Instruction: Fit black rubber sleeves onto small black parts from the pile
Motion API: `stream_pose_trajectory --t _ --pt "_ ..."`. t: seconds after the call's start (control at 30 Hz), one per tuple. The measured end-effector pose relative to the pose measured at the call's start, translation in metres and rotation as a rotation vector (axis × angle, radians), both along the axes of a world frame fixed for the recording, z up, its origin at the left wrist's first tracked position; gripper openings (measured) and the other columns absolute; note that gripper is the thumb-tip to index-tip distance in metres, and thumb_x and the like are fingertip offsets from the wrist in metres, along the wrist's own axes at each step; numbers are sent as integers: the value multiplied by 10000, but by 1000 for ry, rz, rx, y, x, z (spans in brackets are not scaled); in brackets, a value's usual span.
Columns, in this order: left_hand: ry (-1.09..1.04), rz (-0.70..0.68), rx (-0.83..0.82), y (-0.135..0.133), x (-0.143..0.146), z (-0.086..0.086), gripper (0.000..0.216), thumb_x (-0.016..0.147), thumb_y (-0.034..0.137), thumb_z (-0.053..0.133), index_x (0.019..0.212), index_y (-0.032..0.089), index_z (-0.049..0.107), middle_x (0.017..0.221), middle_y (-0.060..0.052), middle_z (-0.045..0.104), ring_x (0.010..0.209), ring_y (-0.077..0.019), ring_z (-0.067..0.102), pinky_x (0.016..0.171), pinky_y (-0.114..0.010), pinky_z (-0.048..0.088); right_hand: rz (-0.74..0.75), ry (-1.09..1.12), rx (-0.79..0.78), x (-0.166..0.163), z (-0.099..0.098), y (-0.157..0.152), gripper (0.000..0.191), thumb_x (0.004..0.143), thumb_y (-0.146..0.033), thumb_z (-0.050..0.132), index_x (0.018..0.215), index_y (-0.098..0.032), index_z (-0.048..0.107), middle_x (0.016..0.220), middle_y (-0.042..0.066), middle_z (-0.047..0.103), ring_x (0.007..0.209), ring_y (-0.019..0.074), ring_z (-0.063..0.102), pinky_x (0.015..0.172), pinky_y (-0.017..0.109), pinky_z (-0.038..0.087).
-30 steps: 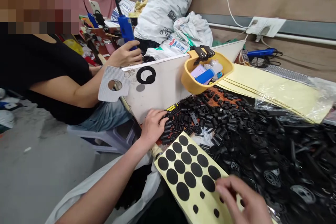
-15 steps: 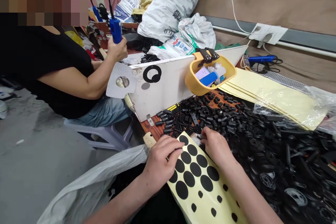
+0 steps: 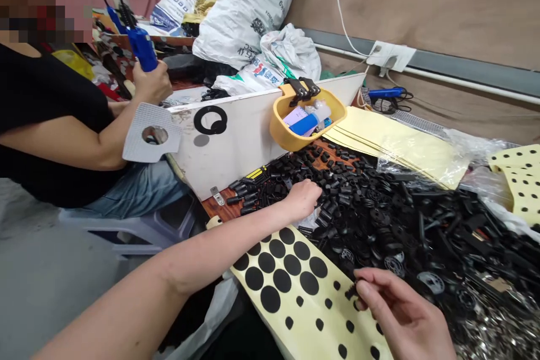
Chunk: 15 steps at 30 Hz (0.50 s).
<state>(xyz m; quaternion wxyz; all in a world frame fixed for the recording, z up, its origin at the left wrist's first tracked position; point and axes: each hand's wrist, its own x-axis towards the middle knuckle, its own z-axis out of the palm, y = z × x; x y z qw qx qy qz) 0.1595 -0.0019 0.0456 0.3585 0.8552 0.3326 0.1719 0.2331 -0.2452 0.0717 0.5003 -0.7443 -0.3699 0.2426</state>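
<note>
Left hand (image 3: 301, 201): reaches across the sheet and rests on the heap of black rubber parts (image 3: 371, 208), back upward, fingers curled down among the pieces. Whether they grip anything is hidden, so I cannot tell.

Right hand (image 3: 399, 309): at lower right, thumb and forefinger pinched closed on 1 small black part (image 3: 351, 291); the other fingers curve loosely beneath.

Small black part: held between those 2 fingertips, over the right edge of the sheet and clear of the heap. Its exact shape is too small to tell.

Sheet: a yellow backing sheet (image 3: 280, 306) lies flat at the near edge of the wooden bench top (image 3: 215, 208), printed with rows of black dots (image 3: 270, 298), large and small, just below the heap.

Work in hand: 1 hand is in the heap while the other pinches a single piece, which is not yet set down.

Next move: the pinched piece sits free of the pile, with the sheet directly beneath it.

Nearby: a white board (image 3: 244, 146) stands behind the heap, carrying a yellow plastic caddy (image 3: 280, 124).

Co-worker (image 3: 50, 124): seated beyond the board, gripping a blue glue gun (image 3: 141, 49).

Rest: a stack of pale yellow sheets (image 3: 392, 149) lies to the right, with white sacks (image 3: 244, 11) behind.
</note>
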Motion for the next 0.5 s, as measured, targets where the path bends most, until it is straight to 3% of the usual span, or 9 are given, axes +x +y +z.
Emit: stream_pose_trajectory --t 0.07,0.13,0.2,0.3,0.43,0.5 --pt "-28 -7 -77 0 2 0 119 915 253 634 968 151 665 1048 -62 675 980 -197 639 890 -407 532 -87 58 30 0 -3 -9 293 696 -493 775 776 -212 774 655 34 718 586 191 685 586 242 598" --pt "-73 -8 -186 -9 -3 8 93 896 157 623 969 146 680 940 -59 679 899 -185 646 841 -361 536 -143 123 31 4 -6 -15 306 672 -480 803 795 -201 778 666 45 726 613 201 697 583 246 601" --pt "-114 -37 -336 -28 -13 21 190 895 94 566 1030 141 690 804 -41 662 747 -156 639 749 -312 537 -199 202 44 6 -5 -18 331 659 -463 825 840 -189 781 673 56 734 610 199 702 571 242 602" --pt "-169 -127 -611 -66 -30 36 259 942 143 482 1113 137 675 692 -14 625 565 -107 580 627 -262 520 -311 246 174 -1 -2 -19 328 688 -425 827 907 -188 771 750 65 755 618 177 710 587 234 606" --pt "-518 -101 -1393 -121 -47 31 149 846 236 684 917 105 677 687 -41 647 552 -82 576 561 -189 465 -377 -68 365 -21 1 -18 180 769 -296 786 921 -205 758 831 47 762 664 160 716 636 239 608" --pt "-640 -41 -1596 -143 -51 22 260 747 281 801 865 96 662 719 -60 672 589 -96 607 526 -172 445 -323 -330 412 -26 -1 -18 119 800 -201 751 918 -218 748 859 27 763 709 152 715 698 247 605"
